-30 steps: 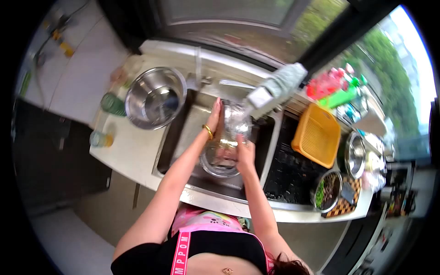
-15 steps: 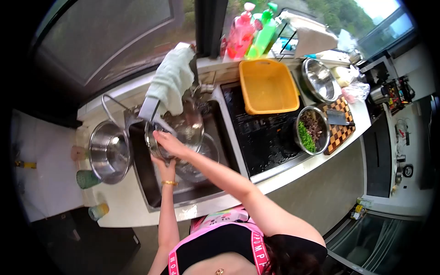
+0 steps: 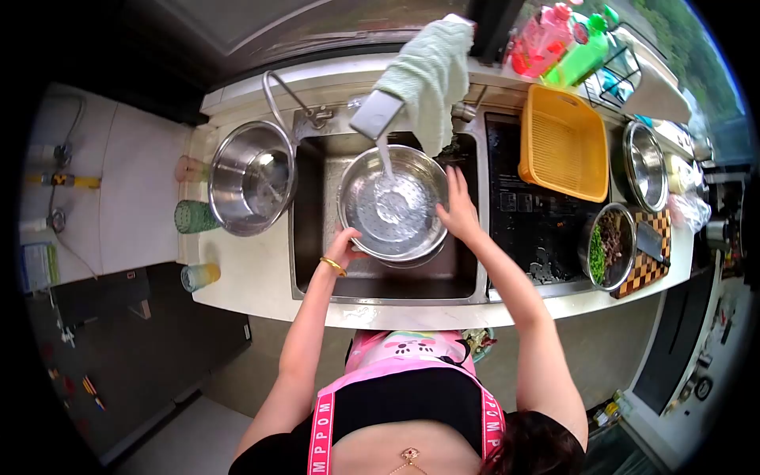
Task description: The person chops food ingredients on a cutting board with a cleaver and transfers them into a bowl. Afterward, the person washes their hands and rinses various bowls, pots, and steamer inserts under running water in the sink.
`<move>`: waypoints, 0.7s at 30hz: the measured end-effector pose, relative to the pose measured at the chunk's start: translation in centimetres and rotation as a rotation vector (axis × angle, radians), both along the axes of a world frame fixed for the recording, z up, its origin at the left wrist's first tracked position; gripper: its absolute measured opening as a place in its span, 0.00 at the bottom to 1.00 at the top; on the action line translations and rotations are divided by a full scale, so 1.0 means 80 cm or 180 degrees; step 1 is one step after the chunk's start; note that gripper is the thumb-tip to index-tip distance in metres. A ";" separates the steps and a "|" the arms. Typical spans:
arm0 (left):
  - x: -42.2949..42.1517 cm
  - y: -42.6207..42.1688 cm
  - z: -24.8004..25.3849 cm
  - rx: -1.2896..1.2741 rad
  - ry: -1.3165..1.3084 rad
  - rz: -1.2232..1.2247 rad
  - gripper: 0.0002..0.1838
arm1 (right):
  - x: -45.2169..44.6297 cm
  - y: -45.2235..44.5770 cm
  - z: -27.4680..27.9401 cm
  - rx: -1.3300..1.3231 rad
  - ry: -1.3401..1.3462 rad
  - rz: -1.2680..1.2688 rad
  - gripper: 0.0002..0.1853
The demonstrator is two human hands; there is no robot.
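Note:
A shiny metal bowl (image 3: 368, 202) sits level over the sink (image 3: 309, 273), with water running into it from the square tap (image 3: 378, 115). My left hand (image 3: 345, 248), with a gold bangle at the wrist, grips the bowl's lower-left edge. Against the right side of the same bowl lies my right hand (image 3: 461, 207), its thumb at the rim and fingers extended along the outside. Part of another round vessel (image 3: 419, 260) shows beneath the bowl. A pale green towel (image 3: 431, 75) drapes over the tap.
Left of the sink stands a large metal pot (image 3: 252, 178) beside several tumblers (image 3: 195, 216). To the right are a yellow basin (image 3: 564, 142) on the black cooktop, a bowl of chopped food (image 3: 608, 245), and a cleaver (image 3: 651, 241) on a checkered board (image 3: 643, 275).
The bowl has gone from tilted at the sink's left side to level under the running tap. My hands have moved apart to opposite sides of it. The camera view has turned.

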State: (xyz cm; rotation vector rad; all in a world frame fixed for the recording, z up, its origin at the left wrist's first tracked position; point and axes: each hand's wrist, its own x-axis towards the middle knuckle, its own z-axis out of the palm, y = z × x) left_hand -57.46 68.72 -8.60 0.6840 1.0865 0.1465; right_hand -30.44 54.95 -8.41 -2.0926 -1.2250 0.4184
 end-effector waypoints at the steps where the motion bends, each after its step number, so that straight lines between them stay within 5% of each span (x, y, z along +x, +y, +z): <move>1: -0.002 -0.006 -0.010 -0.0296 -0.0154 0.0036 0.24 | -0.007 -0.004 -0.037 0.0220 0.0717 -0.0417 0.39; 2: -0.006 -0.011 -0.025 -0.0487 -0.0222 0.0023 0.26 | -0.007 0.000 -0.020 -0.0359 0.1111 -0.0512 0.36; 3: -0.013 -0.016 -0.038 -0.0674 -0.0288 0.0020 0.27 | 0.006 -0.004 0.003 -0.1433 0.2474 -0.0506 0.32; 4: -0.015 -0.019 -0.037 -0.0809 -0.0097 0.0091 0.30 | 0.007 -0.013 -0.014 -0.1397 0.3011 -0.0552 0.27; 5: -0.024 -0.019 -0.051 -0.1008 -0.0237 0.0000 0.36 | 0.004 -0.017 -0.034 -0.1350 0.2602 -0.0491 0.25; 8: -0.036 -0.023 -0.041 0.0323 0.0416 -0.0043 0.51 | -0.011 -0.033 -0.032 -0.1221 0.1994 -0.0719 0.27; 11: -0.064 0.023 0.000 0.0258 -0.0773 0.1631 0.59 | -0.016 -0.068 -0.105 -0.0519 0.1011 -0.0607 0.33; 13: -0.061 0.054 0.054 -0.0265 -0.1093 0.2643 0.58 | -0.026 -0.058 -0.061 -0.0851 0.1882 -0.1051 0.33; 14: -0.063 0.072 0.053 -0.0344 -0.0985 0.3027 0.55 | -0.026 -0.056 -0.064 -0.0850 0.1867 -0.1009 0.33; 15: -0.072 0.094 0.041 -0.0613 -0.1270 0.3243 0.42 | -0.027 -0.057 -0.073 -0.0802 0.1938 -0.1057 0.33; 17: -0.089 0.133 -0.014 0.0135 -0.1497 0.3108 0.23 | -0.024 -0.060 -0.095 -0.0754 0.1994 -0.1107 0.33; 21: -0.092 0.142 -0.016 -0.0158 -0.1316 0.3218 0.13 | -0.025 -0.062 -0.102 -0.0762 0.0707 -0.1032 0.32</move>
